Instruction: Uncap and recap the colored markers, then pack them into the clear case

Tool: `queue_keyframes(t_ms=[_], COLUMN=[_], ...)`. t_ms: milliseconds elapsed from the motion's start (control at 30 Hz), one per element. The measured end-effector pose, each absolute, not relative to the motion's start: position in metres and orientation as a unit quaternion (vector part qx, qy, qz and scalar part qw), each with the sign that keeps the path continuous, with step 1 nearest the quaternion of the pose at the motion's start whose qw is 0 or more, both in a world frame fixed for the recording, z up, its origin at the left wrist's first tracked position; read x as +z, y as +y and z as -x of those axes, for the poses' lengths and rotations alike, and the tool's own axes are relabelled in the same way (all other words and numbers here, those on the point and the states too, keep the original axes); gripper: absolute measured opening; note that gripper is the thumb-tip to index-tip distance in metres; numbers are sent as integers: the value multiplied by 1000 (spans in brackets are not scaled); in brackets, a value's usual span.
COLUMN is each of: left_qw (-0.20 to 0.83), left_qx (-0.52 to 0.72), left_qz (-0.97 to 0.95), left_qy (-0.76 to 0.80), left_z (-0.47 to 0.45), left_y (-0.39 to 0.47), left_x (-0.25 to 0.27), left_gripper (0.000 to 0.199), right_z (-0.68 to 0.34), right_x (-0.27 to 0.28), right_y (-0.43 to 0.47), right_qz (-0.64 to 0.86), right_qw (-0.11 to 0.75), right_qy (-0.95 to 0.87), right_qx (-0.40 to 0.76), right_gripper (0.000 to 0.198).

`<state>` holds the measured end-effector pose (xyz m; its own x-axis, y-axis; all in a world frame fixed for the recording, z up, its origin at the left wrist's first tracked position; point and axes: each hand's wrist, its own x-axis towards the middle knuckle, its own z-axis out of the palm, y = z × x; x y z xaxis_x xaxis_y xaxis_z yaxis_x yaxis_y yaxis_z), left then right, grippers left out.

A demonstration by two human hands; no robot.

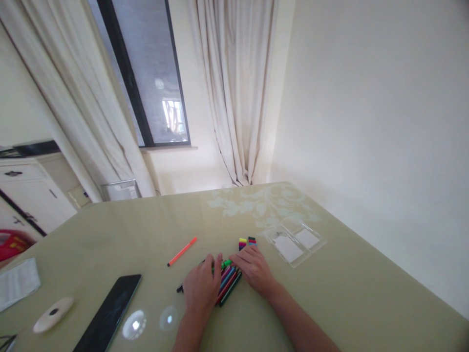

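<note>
A bright green marker [226, 263] lies crosswise between my hands, over a bunch of markers. My left hand [201, 284] closes on its left end, thumb and fingers together. At its right end, the fingers of my right hand [255, 270] pinch it; their tips are partly hidden. Beneath and between the hands are several dark, red, blue and purple markers [230, 286] side by side on the table. A dark pen end [179, 288] sticks out left of my left hand. Just beyond my right hand sit small coloured marker caps [242, 242] in rows.
An orange marker [182, 251] lies alone to the left. An opened clear plastic case [293, 244] rests at the right on the table [146, 234]. Nearer left are a black phone [110, 313], a white oval object [53, 314] and a white packet [18, 283].
</note>
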<state>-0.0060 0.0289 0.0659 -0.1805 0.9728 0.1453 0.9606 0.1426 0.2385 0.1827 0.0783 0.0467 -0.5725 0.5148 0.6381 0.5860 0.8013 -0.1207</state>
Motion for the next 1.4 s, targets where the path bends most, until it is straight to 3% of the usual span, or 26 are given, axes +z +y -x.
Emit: queue_keyframes(t_ms=[300, 467, 633, 967, 1100, 1400], left_qw=[20, 28, -52, -63, -37, -32], left_qx=[116, 145, 165, 227, 223, 214], left_qz=[-595, -497, -531, -482, -481, -482], left_qy=[795, 855, 830, 844, 847, 849], left_z=[4, 37, 59, 63, 67, 75], left_y=[29, 30, 33, 37, 39, 34], left_x=[77, 73, 60, 46, 44, 48], left_gripper=[47, 50, 34, 36, 41, 26], right_z=[-181, -211, -215, -210, -206, -200], right_x=[48, 42, 38, 37, 40, 36], right_y=[76, 92, 97, 91, 90, 100], right_qz=[289, 394, 455, 452, 461, 515], right_qw=[360, 420, 375, 293, 280, 296], right_qy=[-885, -817, -807, -843, -842, -803], right_qx=[-61, -39, -10, 16, 1, -48], right_gripper=[26, 29, 27, 11, 9, 14])
